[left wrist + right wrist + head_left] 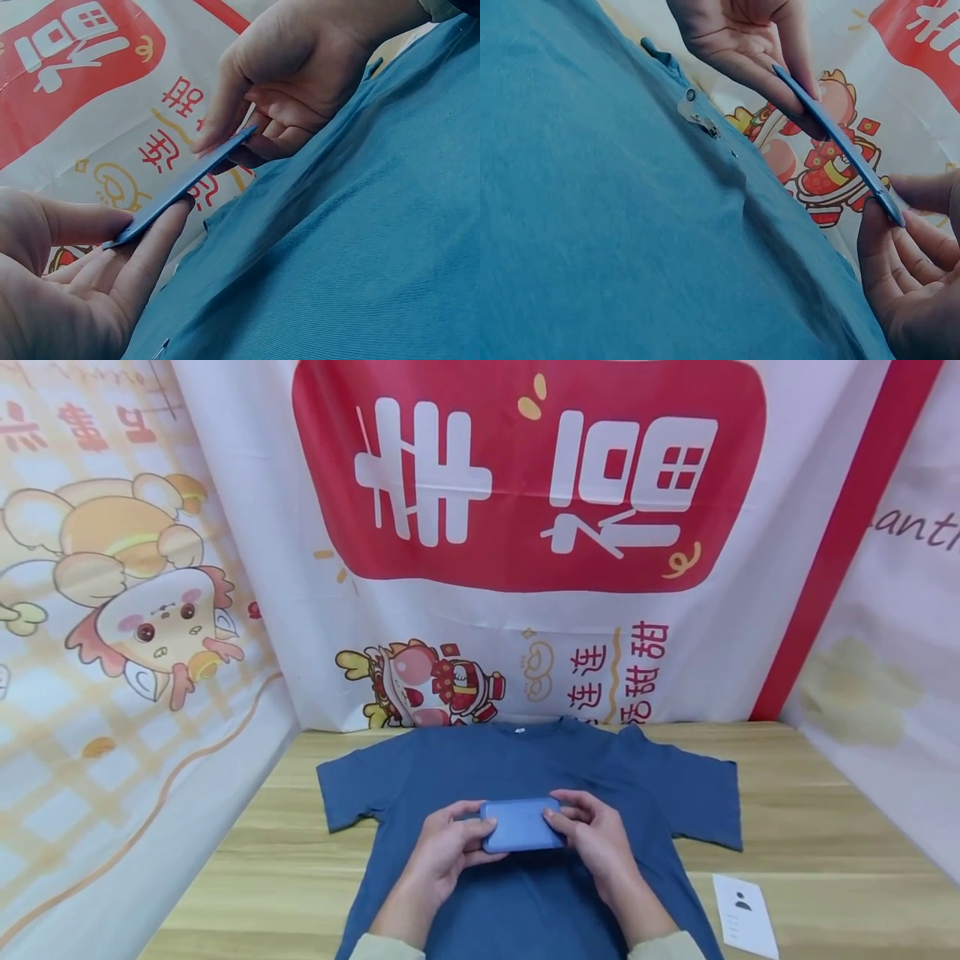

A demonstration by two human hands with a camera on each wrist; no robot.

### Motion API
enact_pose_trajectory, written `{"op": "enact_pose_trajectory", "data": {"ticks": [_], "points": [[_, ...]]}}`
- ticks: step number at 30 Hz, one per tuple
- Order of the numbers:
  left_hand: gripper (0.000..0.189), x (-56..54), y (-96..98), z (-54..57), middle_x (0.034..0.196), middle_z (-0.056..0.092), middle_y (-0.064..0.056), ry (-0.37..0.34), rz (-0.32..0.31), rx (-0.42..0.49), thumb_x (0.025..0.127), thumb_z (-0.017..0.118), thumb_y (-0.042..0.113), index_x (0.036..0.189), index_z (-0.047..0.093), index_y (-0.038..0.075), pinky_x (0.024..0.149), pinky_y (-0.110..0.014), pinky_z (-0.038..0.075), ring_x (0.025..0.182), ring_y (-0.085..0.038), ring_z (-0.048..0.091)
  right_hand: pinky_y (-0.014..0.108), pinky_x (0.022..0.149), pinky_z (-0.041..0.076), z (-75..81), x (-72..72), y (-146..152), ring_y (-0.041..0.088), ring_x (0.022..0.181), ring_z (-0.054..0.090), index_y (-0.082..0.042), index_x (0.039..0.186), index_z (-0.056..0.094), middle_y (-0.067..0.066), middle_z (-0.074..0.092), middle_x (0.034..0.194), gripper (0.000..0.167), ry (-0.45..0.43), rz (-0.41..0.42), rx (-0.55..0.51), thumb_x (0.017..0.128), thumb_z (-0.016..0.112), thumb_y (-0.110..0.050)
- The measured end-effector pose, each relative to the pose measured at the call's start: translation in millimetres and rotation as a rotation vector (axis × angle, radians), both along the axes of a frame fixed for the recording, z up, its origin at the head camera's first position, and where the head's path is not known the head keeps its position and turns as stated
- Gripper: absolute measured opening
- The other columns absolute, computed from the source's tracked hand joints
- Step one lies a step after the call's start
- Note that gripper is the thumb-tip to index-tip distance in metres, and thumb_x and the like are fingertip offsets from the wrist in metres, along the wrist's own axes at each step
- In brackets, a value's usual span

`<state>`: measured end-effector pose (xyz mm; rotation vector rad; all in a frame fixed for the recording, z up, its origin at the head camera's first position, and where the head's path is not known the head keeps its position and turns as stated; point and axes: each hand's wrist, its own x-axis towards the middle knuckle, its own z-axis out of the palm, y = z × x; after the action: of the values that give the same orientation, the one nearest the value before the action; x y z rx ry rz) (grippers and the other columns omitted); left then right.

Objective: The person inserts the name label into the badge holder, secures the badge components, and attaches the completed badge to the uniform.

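Observation:
A thin, flat blue card holder is held level lengthwise above a spread blue T-shirt. My left hand pinches its left end, thumb on the face and fingers behind. The right hand grips the opposite end in the same way. Both wrist views show the card holder edge-on, tilted, and apart from the cloth. On the shirt in the right wrist view lies a small clip with a clear strap. Hands and holder hide part of the shirt's chest.
A white card with a printed person icon lies on the wooden table, right of the shirt. Printed cloth hangings stand behind the table and at both sides.

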<state>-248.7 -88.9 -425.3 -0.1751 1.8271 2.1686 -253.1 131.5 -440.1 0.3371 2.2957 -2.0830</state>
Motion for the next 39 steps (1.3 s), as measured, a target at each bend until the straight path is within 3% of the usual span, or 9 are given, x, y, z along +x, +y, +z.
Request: {"op": "enact_pose_trajectory", "data": {"ticks": [5,11,17,25,39], "points": [[0.055,-0.4,1.6,-1.3,0.137,0.069,-0.031,0.006,0.039,-0.007,0.101,0.074,0.006,0.151,0.054,-0.007,0.086,-0.044,0.068,0.102,-0.025,0.080,0.031,0.068,0.059,-0.2,1.7,-1,0.016,0.080,0.066,-0.005,0.136,0.070,0.009,0.072,0.102,0.048,0.042,0.041,0.029,0.093,0.086,-0.018],[0.058,-0.3,2.8,-2.4,0.117,0.079,-0.016,-0.002,0.063,0.005,0.095,0.082,0.008,0.146,0.056,-0.006,0.083,-0.045,0.068,0.092,-0.022,0.080,0.026,0.074,0.053,-0.7,0.1,2,0.015,0.082,0.066,-0.006,0.137,0.071,0.006,0.076,0.094,0.046,0.035,0.015,0.039,0.094,0.084,-0.016],[0.056,1.9,-0.2,-1.3,0.127,0.077,-0.022,0.010,0.021,0.020,0.101,0.075,0.013,0.150,0.055,-0.005,0.087,-0.045,0.068,0.098,-0.022,0.080,0.027,0.074,0.055,-2.8,-1.7,6,0.014,0.082,0.069,-0.004,0.140,0.068,0.007,0.079,0.097,0.051,0.015,0.001,0.011,0.094,0.084,-0.017],[0.055,1.7,-0.2,-1.0,0.139,0.070,-0.026,0.029,0.015,0.057,0.103,0.074,0.017,0.154,0.056,0.003,0.088,-0.046,0.068,0.105,-0.024,0.080,0.030,0.062,0.058,-2.4,-0.4,9,0.017,0.071,0.065,-0.008,0.136,0.071,0.004,0.074,0.091,0.049,0.002,-0.037,-0.018,0.091,0.088,-0.017],[0.054,1.7,-1.4,0.9,0.121,0.081,-0.014,0.001,0.059,0.063,0.106,0.070,0.019,0.156,0.054,0.005,0.087,-0.041,0.068,0.105,-0.026,0.082,0.028,0.064,0.058,-4.3,-3.9,30,0.016,0.077,0.063,-0.009,0.139,0.070,0.002,0.073,0.097,0.048,0.006,-0.078,-0.013,0.094,0.084,-0.017]]}}
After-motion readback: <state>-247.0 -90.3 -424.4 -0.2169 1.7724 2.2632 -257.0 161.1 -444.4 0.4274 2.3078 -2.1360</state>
